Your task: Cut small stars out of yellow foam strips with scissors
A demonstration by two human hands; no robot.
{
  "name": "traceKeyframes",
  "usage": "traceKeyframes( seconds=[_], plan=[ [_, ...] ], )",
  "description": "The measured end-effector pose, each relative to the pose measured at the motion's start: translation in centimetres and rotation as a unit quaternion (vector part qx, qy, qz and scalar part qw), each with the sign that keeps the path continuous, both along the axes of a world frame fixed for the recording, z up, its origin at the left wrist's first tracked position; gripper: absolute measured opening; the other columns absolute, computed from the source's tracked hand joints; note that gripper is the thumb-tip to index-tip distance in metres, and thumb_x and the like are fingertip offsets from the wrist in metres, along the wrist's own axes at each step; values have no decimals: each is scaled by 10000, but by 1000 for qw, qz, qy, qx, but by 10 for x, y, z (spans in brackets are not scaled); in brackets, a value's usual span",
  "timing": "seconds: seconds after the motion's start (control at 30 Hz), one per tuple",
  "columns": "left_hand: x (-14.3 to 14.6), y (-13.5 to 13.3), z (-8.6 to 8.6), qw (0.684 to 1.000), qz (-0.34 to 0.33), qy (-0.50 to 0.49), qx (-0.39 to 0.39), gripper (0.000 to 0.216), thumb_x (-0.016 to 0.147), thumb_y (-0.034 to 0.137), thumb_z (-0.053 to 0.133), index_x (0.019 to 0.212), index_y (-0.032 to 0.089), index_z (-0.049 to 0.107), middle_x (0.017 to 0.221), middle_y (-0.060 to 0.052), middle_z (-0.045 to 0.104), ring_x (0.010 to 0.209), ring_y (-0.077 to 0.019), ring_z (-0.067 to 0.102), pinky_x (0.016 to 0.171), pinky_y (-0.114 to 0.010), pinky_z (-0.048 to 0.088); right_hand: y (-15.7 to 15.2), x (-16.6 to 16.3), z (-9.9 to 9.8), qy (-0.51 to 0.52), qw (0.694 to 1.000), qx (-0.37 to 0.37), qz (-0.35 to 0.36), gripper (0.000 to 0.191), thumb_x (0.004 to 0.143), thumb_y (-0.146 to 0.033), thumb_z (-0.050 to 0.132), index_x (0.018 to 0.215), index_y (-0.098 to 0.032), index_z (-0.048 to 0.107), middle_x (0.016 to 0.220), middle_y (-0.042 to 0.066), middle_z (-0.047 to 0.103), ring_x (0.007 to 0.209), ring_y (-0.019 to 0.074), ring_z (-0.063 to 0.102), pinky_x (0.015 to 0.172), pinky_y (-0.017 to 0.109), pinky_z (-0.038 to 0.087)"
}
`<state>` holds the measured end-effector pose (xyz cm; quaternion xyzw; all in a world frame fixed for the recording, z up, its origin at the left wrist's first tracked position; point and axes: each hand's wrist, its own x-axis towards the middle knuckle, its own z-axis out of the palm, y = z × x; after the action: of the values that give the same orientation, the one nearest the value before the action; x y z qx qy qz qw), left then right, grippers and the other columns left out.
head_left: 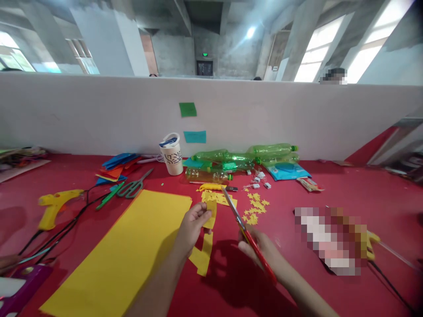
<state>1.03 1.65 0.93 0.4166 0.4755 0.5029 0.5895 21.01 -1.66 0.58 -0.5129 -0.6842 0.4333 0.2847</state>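
Between the thumb and fingers of my left hand (195,222) is a small piece of yellow paper (211,214), raised above the table. My right hand (261,244) grips a pair of red-handled scissors (238,220), blades pointing up and away, just right of the paper and apart from it. Yellow paper offcuts (205,257) lie below my left hand. Beyond the hands are cut yellow stars (254,209) and a yellow strip with marks or cut-outs (231,200). A large yellow sheet (132,251) spreads to the left.
Behind lie a yellow utility knife (211,188), green plastic bottles (228,156) and a paper cup (172,158). On the left are a yellow glue gun (53,207) with cables and grey-green scissors (134,187). A white partition (99,119) closes off the back. Someone's hand (8,263) shows at the left edge.
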Motion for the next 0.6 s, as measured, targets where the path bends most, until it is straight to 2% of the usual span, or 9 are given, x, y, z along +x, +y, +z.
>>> traceKeyframes(
  seconds=[0.17,0.23,0.37,0.6],
  plan=[
    [-6,0,1,996,71,-37,36,199,714,360,551,756,175,490,640,33,508,530,-79,478,496,-193,407,-5,0,4,-78,994,-6,72,222,728,-384,579,720,-184,483,594,-40,474,515,98,379,457,182,262],
    [-4,-2,0,996,64,-42,36,201,749,382,504,767,187,455,624,40,509,468,-70,466,459,-192,397,-7,-1,5,-93,992,-12,82,221,736,-379,568,700,-185,469,588,-45,459,512,95,373,452,180,249],
    [-3,-4,-3,999,33,-9,27,200,788,403,452,796,205,424,560,61,468,366,-46,363,332,-149,255,-8,-2,8,-98,990,-35,93,224,774,-384,521,695,-185,454,609,-41,462,526,97,378,457,179,254],
    [1,-6,-2,999,15,-9,42,157,809,338,441,779,184,443,596,52,466,390,-31,345,372,-155,271,-11,-5,9,-62,991,-71,98,292,800,-437,475,677,-176,434,612,-34,436,532,91,345,458,184,255]
  ],
)
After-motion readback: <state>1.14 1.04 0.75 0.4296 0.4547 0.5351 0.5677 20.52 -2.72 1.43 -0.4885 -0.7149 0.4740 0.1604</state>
